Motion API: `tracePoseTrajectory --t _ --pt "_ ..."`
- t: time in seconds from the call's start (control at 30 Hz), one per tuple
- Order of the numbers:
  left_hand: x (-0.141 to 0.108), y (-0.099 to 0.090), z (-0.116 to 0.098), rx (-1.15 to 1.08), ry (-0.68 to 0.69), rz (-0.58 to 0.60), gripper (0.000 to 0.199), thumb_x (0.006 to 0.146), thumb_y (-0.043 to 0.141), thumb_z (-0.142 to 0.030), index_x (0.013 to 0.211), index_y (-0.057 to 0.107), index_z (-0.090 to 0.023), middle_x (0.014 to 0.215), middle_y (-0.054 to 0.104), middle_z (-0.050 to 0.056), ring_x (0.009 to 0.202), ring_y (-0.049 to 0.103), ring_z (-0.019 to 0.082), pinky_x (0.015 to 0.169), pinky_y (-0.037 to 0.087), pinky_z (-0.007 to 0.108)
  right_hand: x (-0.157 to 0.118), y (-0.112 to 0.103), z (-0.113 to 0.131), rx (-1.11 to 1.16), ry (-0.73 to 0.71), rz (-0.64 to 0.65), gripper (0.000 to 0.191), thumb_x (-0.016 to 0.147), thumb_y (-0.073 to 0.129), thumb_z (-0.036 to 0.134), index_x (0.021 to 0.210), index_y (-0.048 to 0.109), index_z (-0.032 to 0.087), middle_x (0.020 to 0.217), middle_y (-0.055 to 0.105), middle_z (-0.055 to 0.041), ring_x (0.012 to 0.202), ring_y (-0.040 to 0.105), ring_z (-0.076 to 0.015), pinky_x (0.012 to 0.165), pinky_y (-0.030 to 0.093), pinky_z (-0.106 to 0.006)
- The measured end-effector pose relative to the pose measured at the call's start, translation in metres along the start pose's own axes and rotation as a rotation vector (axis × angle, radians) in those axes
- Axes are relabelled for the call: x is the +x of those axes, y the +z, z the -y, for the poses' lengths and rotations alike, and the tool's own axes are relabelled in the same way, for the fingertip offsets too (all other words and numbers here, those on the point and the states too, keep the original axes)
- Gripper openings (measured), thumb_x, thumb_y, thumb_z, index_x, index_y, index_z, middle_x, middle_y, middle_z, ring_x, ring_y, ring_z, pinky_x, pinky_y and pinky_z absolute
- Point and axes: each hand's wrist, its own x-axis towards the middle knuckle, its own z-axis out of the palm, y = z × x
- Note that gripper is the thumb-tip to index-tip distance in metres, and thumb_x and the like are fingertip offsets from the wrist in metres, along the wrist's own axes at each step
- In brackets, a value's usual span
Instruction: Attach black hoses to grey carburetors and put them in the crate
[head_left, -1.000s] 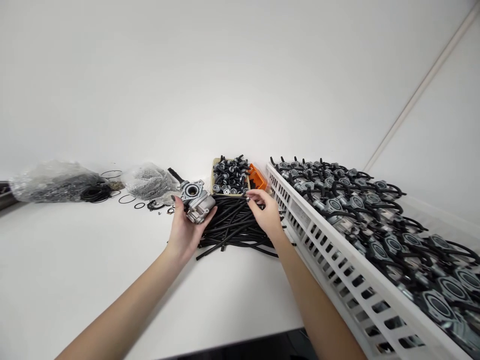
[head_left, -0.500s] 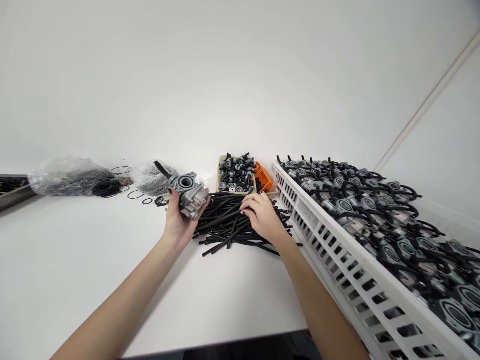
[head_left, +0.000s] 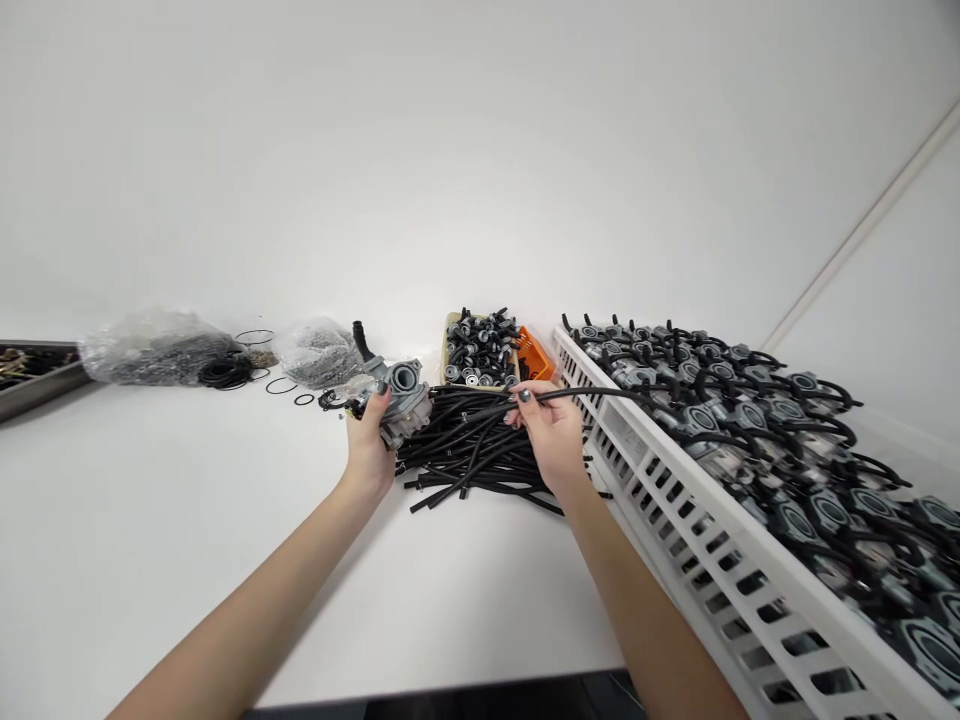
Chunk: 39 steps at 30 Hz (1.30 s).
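Gripping a carburetor (head_left: 403, 400) in the curled left hand (head_left: 369, 450) near the far edge of the table (head_left: 150, 520), right hand (head_left: 550, 435) pinching one black hose (head_left: 600, 394) above the hose pile (head_left: 472, 450), seemingly mid-fitting, so the hose end needs guiding to the carburetor.

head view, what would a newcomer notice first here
The white slotted crate along the right side catches the eye first, packed with rows of carburetors trailing black hoses. At the centre, the left hand holds a single carburetor, while the right hand pinches a length of black hose above a loose pile of black hoses.
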Motion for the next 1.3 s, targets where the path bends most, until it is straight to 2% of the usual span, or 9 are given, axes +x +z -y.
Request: tracePoseTrajectory --t 0.1,0.27,0.4,0.5,0.67,0.83,1.07,1.17,1.3 --pt "-0.001 0.000 0.003 0.087 0.071 -0.023 0.041 0.065 0.077 -0.038 0.095 0.063 -0.015 0.085 0.072 0.004 0.089 0.069 0.020 0.078 0.055 0.027 -0.003 0.006 0.000 0.057 0.024 0.065 0.020 0.079 0.066 0.041 0.083 0.065 0.022 0.070 0.061 0.0009 0.057 0.059 -0.0126 0.056 0.048 -0.028" --pt "-0.001 0.000 0.002 0.075 0.014 0.012 0.042 0.066 0.075 -0.041 0.096 0.062 -0.015 0.083 0.072 0.004 0.078 0.071 0.022 0.075 0.057 0.033 -0.003 0.004 -0.002 0.008 0.027 0.025 0.024 0.082 0.062 0.044 0.087 0.064 0.021 0.070 0.059 0.0014 0.053 0.055 -0.0112 0.051 0.046 -0.026" --pt "0.000 -0.001 -0.003 0.033 -0.077 0.038 0.044 0.069 0.069 -0.050 0.096 0.062 -0.016 0.084 0.073 0.005 0.073 0.071 0.024 0.067 0.059 0.036 -0.003 -0.005 -0.004 -0.412 -0.080 -0.016 0.027 0.092 0.047 0.040 0.097 0.065 0.021 0.067 0.060 -0.0010 0.055 0.054 -0.0144 0.053 0.042 -0.028" --pt "0.001 -0.003 -0.006 0.008 -0.119 0.034 0.046 0.071 0.065 -0.054 0.098 0.062 -0.016 0.087 0.073 0.006 0.074 0.072 0.025 0.064 0.060 0.037 -0.001 -0.014 -0.008 -0.848 -0.202 0.101 0.022 0.092 0.048 0.032 0.100 0.067 0.023 0.084 0.067 -0.0066 0.077 0.061 -0.0224 0.069 0.045 -0.034" --pt "0.003 -0.005 -0.008 -0.030 -0.175 -0.020 0.046 0.073 0.063 -0.053 0.099 0.063 -0.016 0.088 0.073 0.007 0.075 0.072 0.025 0.062 0.060 0.034 0.002 -0.023 -0.019 -1.147 -0.105 0.179 0.019 0.082 0.065 0.025 0.100 0.068 0.021 0.086 0.064 -0.0082 0.086 0.059 -0.0278 0.074 0.044 -0.039" --pt "0.007 -0.008 -0.009 -0.050 -0.161 -0.056 0.046 0.072 0.064 -0.053 0.099 0.062 -0.016 0.086 0.073 0.006 0.075 0.072 0.026 0.063 0.061 0.034 0.003 -0.023 -0.024 -1.116 -0.048 0.104 0.030 0.074 0.073 0.022 0.104 0.066 0.021 0.100 0.064 -0.0091 0.097 0.058 -0.0300 0.083 0.043 -0.043" --pt "0.011 -0.009 -0.015 -0.004 -0.077 0.000 0.043 0.071 0.066 -0.050 0.098 0.063 -0.017 0.088 0.073 0.005 0.077 0.072 0.025 0.069 0.059 0.037 0.003 -0.020 -0.012 -0.938 0.010 0.302 0.040 0.068 0.078 0.028 0.106 0.066 0.028 0.109 0.060 -0.0060 0.108 0.053 -0.0308 0.094 0.037 -0.050" --pt "0.009 -0.009 -0.008 0.062 -0.077 0.038 0.044 0.068 0.069 -0.050 0.096 0.064 -0.016 0.086 0.073 0.007 0.078 0.071 0.025 0.073 0.058 0.038 0.001 -0.014 -0.007 -0.768 -0.061 0.281 0.035 0.076 0.071 0.032 0.110 0.064 0.028 0.109 0.061 -0.0060 0.108 0.053 -0.0274 0.097 0.038 -0.048" --pt "-0.001 -0.010 0.010 0.285 0.032 0.119 0.052 0.064 0.076 -0.045 0.105 0.061 -0.016 0.094 0.071 0.007 0.090 0.068 0.025 0.085 0.052 0.037 -0.012 0.005 -0.009 -0.464 -0.003 0.359 0.070 0.077 0.070 0.033 0.139 0.039 0.032 0.127 0.056 -0.0072 0.111 0.055 -0.0254 0.099 0.041 -0.046"
